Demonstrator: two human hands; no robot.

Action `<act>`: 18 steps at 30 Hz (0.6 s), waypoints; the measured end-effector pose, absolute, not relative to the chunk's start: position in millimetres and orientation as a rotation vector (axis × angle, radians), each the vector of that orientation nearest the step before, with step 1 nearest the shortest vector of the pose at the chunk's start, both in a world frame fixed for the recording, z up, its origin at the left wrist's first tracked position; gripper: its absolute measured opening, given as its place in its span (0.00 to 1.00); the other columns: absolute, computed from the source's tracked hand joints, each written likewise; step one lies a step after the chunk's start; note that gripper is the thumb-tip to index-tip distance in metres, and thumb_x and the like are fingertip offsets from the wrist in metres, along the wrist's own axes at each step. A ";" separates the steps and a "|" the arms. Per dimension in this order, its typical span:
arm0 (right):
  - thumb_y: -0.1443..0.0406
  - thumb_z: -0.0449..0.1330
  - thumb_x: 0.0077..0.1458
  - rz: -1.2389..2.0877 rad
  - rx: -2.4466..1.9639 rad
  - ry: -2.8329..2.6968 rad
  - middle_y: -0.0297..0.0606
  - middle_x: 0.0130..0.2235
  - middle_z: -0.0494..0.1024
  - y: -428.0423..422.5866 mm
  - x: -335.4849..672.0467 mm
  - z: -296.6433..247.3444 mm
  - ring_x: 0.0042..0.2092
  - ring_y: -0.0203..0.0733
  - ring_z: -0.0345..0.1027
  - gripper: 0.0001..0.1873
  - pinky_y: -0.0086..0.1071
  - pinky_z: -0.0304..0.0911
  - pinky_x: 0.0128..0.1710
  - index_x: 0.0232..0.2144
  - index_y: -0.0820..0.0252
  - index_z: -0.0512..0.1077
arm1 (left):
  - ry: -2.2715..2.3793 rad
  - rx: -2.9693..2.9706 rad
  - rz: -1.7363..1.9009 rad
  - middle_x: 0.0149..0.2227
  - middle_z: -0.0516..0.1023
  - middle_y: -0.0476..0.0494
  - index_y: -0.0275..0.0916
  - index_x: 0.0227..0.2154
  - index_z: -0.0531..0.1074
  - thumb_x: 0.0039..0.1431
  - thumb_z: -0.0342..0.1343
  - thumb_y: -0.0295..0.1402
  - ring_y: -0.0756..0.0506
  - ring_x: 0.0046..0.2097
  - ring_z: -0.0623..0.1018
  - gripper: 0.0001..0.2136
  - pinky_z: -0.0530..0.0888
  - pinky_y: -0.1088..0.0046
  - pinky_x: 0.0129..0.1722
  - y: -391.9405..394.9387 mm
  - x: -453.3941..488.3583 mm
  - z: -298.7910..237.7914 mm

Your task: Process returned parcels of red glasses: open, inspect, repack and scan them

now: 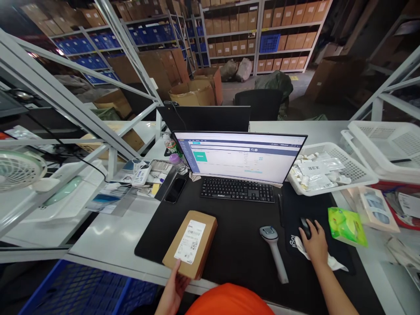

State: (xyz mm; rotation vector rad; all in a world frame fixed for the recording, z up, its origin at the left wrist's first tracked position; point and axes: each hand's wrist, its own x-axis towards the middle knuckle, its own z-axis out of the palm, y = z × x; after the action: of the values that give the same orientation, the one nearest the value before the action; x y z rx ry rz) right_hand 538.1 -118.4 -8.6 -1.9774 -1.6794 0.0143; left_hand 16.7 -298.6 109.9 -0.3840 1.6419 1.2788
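A brown cardboard box (206, 240) with a white printed label (190, 241) rests on the black desk mat at the front. My left hand (175, 286) grips its near end, thumb on top and the other fingers partly hidden beneath. Over at the right, my right hand (314, 245) lies over a black computer mouse (306, 228) on a dark mouse pad. A crumpled white tissue (336, 263) shows under that wrist. Between my hands lies a grey barcode scanner (274, 251), its head pointing away from me.
Behind the keyboard (238, 189) stands a lit monitor (239, 155). A white basket (357, 175) of small packets and a green tissue pack (348, 225) are at the right. A phone (176, 190) lies left of the keyboard. A blue crate (75, 288) is below the desk's left edge.
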 end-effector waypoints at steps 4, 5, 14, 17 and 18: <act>0.48 0.51 0.61 -0.017 -2.005 -1.715 0.55 0.62 0.63 -117.9 539.7 -11.4 0.57 0.64 0.65 0.31 0.53 0.67 0.51 0.57 0.61 0.71 | 1.650 -0.412 1.334 0.29 0.76 0.47 0.34 0.54 0.69 0.59 0.60 0.30 0.49 0.26 0.76 0.20 0.75 0.76 0.28 -298.7 13.7 107.0; 0.48 0.51 0.61 -0.021 -2.005 -1.720 0.55 0.62 0.63 -118.0 539.9 -11.7 0.57 0.64 0.65 0.31 0.53 0.67 0.51 0.57 0.61 0.72 | 1.649 -0.409 1.328 0.29 0.77 0.47 0.34 0.54 0.70 0.58 0.60 0.31 0.49 0.26 0.76 0.20 0.75 0.75 0.29 -298.8 13.5 107.5; 0.50 0.49 0.63 -0.047 -1.989 -1.749 0.54 0.62 0.62 -117.6 539.4 -11.0 0.58 0.62 0.63 0.28 0.53 0.65 0.53 0.55 0.59 0.74 | 1.638 -0.327 1.185 0.32 0.78 0.41 0.38 0.61 0.66 0.63 0.54 0.49 0.42 0.31 0.80 0.28 0.77 0.65 0.35 -298.7 0.8 107.2; 0.50 0.49 0.63 -0.044 -1.997 -1.751 0.54 0.62 0.62 -117.9 538.1 -10.4 0.58 0.61 0.64 0.28 0.52 0.65 0.54 0.55 0.60 0.73 | 1.643 -0.321 1.178 0.30 0.75 0.43 0.39 0.61 0.65 0.62 0.53 0.51 0.41 0.29 0.79 0.29 0.77 0.63 0.33 -298.8 -6.3 103.8; 0.50 0.48 0.64 -0.044 -1.997 -1.749 0.54 0.62 0.62 -117.8 537.2 -9.6 0.58 0.60 0.64 0.28 0.52 0.65 0.54 0.55 0.60 0.73 | 1.642 -0.325 1.182 0.30 0.75 0.44 0.40 0.60 0.66 0.62 0.54 0.51 0.41 0.30 0.79 0.29 0.77 0.62 0.33 -298.5 -8.3 103.7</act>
State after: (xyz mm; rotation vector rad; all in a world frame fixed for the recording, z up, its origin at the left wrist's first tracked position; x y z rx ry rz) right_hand 537.2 -117.8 -9.6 -1.9968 -1.7490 -0.0444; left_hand -8.3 -298.5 103.7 -0.3245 1.6424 1.1821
